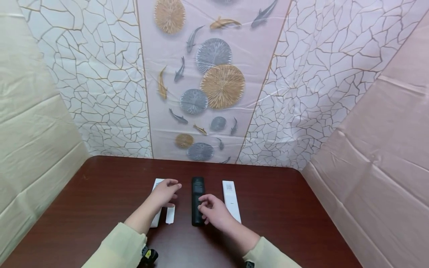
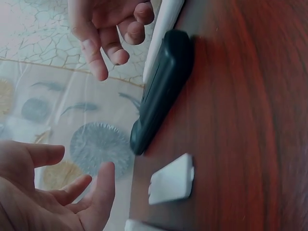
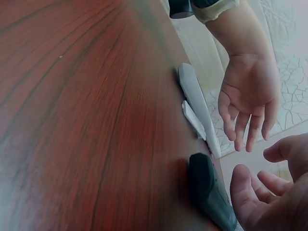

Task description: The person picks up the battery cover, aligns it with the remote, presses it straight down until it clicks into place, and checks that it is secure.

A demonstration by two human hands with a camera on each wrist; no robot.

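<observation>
A black remote control [image 1: 197, 186] lies in the middle of the table, between two white ones. My right hand [image 1: 217, 213] hovers over its near right side, fingers loosely bent and holding nothing. Above the left white remote control [image 1: 155, 222] hangs my left hand [image 1: 165, 192], which hides part of it; its fingers are relaxed, and the left wrist view shows its palm [image 2: 43, 202] with nothing in it. Just right of that remote is a small white battery cover [image 1: 170, 215], with little tabs visible on its edge in the left wrist view.
The right white remote control [image 1: 230, 195] lies back side up with a printed code label, partly behind my right hand. Dark reddish wood forms the tabletop [image 1: 288, 216]. Patterned cloth [image 1: 114, 111] hangs behind it, and pale padded walls [image 1: 378, 149] flank both sides.
</observation>
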